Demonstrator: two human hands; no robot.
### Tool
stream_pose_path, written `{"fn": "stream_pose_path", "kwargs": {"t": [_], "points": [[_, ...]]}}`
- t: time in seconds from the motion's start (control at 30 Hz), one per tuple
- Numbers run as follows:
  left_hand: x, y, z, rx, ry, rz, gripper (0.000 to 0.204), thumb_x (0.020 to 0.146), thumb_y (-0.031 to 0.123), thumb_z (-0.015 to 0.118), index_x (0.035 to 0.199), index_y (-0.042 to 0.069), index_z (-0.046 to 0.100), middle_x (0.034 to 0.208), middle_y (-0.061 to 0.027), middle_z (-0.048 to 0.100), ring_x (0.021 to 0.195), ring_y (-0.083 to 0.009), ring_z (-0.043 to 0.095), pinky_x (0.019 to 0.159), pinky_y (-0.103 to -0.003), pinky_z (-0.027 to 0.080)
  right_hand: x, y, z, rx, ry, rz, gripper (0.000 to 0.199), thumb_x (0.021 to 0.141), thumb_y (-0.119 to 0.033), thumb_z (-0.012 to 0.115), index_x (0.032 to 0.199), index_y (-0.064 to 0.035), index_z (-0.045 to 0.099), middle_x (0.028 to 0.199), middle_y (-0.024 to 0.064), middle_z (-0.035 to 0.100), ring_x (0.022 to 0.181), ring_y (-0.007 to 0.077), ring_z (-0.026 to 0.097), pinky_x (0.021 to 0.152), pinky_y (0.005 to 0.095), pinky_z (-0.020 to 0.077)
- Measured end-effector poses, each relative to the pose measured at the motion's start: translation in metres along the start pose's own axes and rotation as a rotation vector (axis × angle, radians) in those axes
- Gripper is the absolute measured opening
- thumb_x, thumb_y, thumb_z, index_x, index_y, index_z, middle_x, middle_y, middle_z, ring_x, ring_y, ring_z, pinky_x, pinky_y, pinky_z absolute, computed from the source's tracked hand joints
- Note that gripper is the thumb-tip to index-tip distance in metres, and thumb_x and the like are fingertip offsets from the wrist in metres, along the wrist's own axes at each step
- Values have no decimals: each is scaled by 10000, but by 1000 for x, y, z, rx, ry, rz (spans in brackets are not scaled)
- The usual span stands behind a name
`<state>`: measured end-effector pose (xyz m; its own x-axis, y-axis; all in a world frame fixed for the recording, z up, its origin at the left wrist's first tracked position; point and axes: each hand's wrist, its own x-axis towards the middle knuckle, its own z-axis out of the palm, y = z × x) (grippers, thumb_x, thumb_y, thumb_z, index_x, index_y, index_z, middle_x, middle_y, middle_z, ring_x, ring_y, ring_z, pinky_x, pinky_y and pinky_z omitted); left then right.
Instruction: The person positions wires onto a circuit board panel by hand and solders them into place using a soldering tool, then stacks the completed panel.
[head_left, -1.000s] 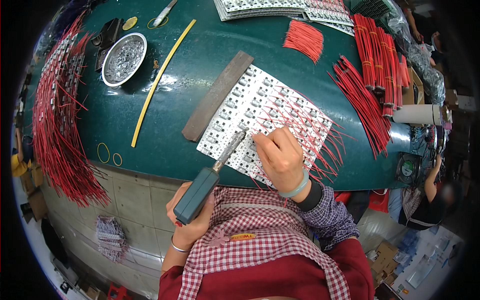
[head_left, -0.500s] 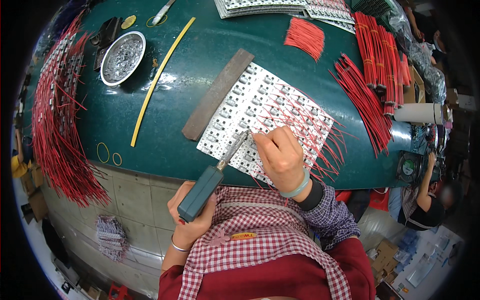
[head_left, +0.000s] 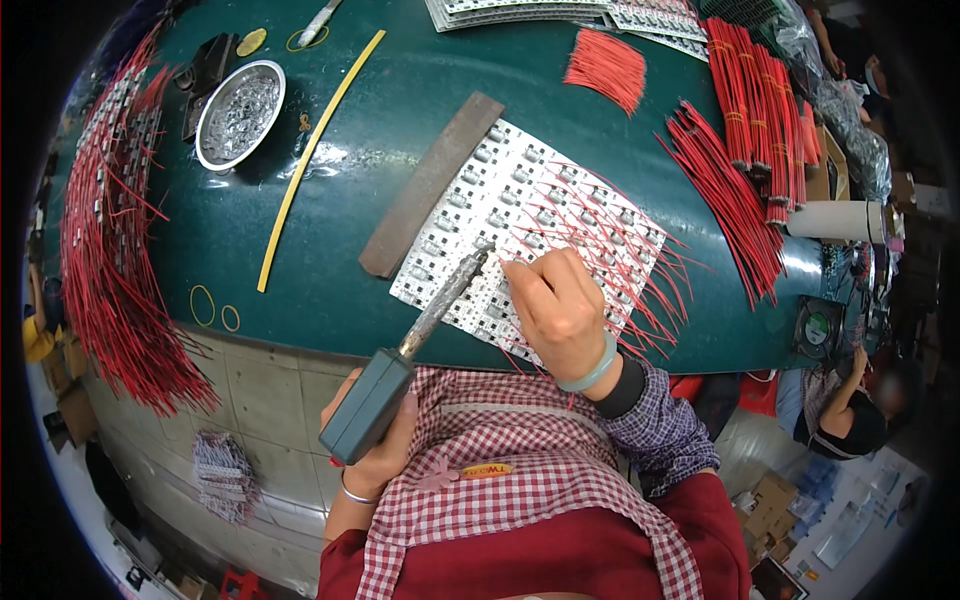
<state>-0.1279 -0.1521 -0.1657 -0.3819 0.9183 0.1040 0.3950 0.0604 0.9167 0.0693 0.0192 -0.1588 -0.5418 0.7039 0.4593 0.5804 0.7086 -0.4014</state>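
My left hand (head_left: 385, 445) grips the dark green, boxy handle of a soldering iron (head_left: 368, 405). Its thick grey shaft slants up over a white circuit board panel (head_left: 420, 270), tip near the panel's middle. Just right of that tip, my right hand (head_left: 562, 305) is closed in a pinch over the panel. A red wire (head_left: 571, 401) shows below its wrist; the pinched end is mostly hidden by the fingers. Rows of small dark parts cover the panel, and many red wires (head_left: 655, 285) spread from its right side. A brown bar (head_left: 432, 190) lies along the panel's left edge.
A metal bowl (head_left: 203, 150) with silvery bits and a yellow strip (head_left: 310, 160) lie left. Red wires with boards (head_left: 120, 250) drape over the table's left edge. Red wire bundles (head_left: 735, 200) lie right, stacked panels (head_left: 520, 14) at the back. Another person (head_left: 850, 410) sits far right.
The soldering iron's handle has moved left and slightly down with my left hand, and its tip has shifted up and left, away from my right fingertips. My right hand has barely moved.
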Motion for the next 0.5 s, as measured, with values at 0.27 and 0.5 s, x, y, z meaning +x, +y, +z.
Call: {"fn": "stream_pose_path", "kwargs": {"t": [0.27, 0.5], "points": [[-3, -1, 2, -90, -27, -58, 249, 751, -61, 745, 997, -83, 709, 954, -195, 711, 798, -259, 721, 703, -332, 567, 0, -1, 0, 9, 1, -1, 240, 734, 42, 689, 973, 23, 677, 790, 92, 533, 731, 251, 557, 617, 354, 478], [2, 2, 6, -27, -68, -109, 217, 753, -63, 753, 965, -78, 707, 939, -179, 711, 761, -251, 720, 675, -311, 561, -1, 0, -1, 14, -1, -6, 240, 739, 40, 690, 978, 20, 681, 794, 91, 537, 738, 250, 554, 624, 355, 478]]}}
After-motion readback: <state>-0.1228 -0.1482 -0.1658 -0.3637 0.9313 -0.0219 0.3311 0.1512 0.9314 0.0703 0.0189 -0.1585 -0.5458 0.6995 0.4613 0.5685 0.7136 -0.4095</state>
